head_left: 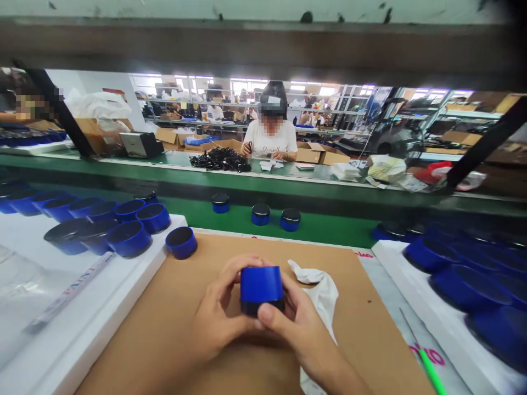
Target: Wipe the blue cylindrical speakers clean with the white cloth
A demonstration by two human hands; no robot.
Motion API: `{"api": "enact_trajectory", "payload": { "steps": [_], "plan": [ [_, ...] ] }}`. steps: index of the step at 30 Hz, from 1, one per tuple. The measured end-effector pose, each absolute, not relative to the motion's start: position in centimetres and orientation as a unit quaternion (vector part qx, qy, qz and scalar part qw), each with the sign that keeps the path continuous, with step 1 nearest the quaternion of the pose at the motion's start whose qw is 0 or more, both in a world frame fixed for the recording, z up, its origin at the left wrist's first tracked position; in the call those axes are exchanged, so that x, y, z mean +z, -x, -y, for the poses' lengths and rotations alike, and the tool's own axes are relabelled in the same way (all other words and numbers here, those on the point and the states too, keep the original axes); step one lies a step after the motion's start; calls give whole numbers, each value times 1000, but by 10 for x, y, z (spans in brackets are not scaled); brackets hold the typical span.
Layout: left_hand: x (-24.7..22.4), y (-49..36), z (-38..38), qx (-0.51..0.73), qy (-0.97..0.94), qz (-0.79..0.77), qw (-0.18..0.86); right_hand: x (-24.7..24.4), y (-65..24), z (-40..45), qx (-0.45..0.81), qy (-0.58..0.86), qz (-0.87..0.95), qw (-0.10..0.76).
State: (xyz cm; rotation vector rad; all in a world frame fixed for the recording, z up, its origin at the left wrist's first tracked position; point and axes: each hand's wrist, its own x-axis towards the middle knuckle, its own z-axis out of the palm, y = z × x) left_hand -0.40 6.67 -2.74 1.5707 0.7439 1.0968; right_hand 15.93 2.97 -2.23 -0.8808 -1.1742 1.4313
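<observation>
Between my two hands is a short blue cylinder with a black band at its lower end, raised over the brown cardboard sheet. My left hand curls round its left side, fingers behind it. On the right side my right hand grips it, the thumb pressed on the black band. A crumpled white cloth lies on the cardboard, partly hidden behind my right hand and forearm. A similar blue and black cylinder stands at the cardboard's far left corner.
White foam trays flank the cardboard, each with several blue cylinders. Three more cylinders stand on the green conveyor belt. A green-handled thin tool lies at right. A person sits opposite by black cables.
</observation>
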Motion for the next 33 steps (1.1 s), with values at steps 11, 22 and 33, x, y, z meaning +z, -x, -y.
{"api": "enact_trajectory", "payload": {
  "steps": [11, 22, 33],
  "plan": [
    [38, -61, -199, 283, -834, -427, 206, -8, -198, -41, 277, 463, 500, 677],
    [0, -110, -271, -7, -924, -381, -24, -9, -196, -43, 238, 414, 490, 729],
    [2, -84, -251, 33, -875, -479, -67, -9, -195, -40, 50, 409, 544, 731]
  ]
}}
